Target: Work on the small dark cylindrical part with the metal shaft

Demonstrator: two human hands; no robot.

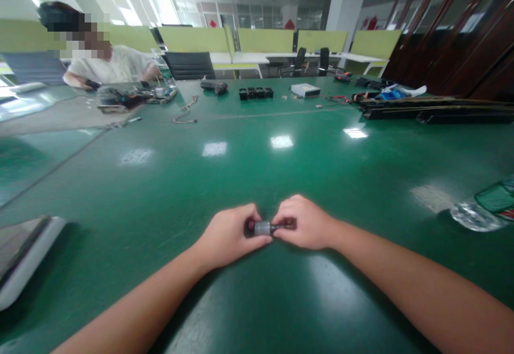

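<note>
Low over the green table (257, 166), both my hands meet on a small dark cylinder with a grey band (263, 228); its exact kind I cannot make out. My left hand (228, 236) curls around the thicker end, thumb and fingers on either side of it. With closed fingers, my right hand (307, 224) pinches the thin dark end that sticks out to the right. The cylinder lies roughly level, pointing left to right. Parts of both its ends are hidden by my fingers.
A clear bottle (477, 216) lies at the right edge. A flat grey-white device (36, 257) is at the left. Along the far side are a black box row (256, 93), a white box (305, 90), black rails (433, 110) and a cable (184, 113). Another person (116, 65) sits far left.
</note>
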